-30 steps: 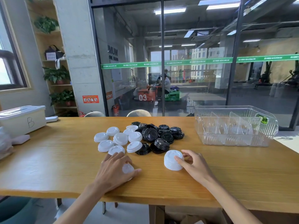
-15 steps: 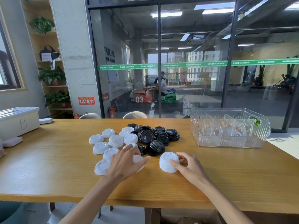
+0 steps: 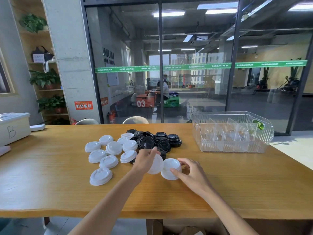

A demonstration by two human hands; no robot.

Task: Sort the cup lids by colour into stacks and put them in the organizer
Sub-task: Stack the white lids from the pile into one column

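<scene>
My left hand (image 3: pixel 145 159) grips a white lid (image 3: pixel 155 165), tilted and lifted off the table, just left of a short stack of white lids (image 3: pixel 170 168). My right hand (image 3: pixel 191 173) holds that stack between thumb and fingers as it stands on the wooden table (image 3: pixel 50 192). Several loose white lids (image 3: pixel 113 148) lie to the left, one of them (image 3: pixel 101 176) nearest me. A pile of black lids (image 3: pixel 157 139) sits behind my hands. The clear organizer (image 3: pixel 232 133) with dividers stands at the right rear, with no lids in it.
A white box marked "B" (image 3: pixel 12 128) sits at the table's far left edge. Two chair backs (image 3: pixel 135 119) show behind the far edge, with a glass wall beyond. The table's front edge runs close below my forearms.
My left hand has picked up a white lid near the front left and carried it right and up, next to the stack. My right hand has stayed on the stack.
</scene>
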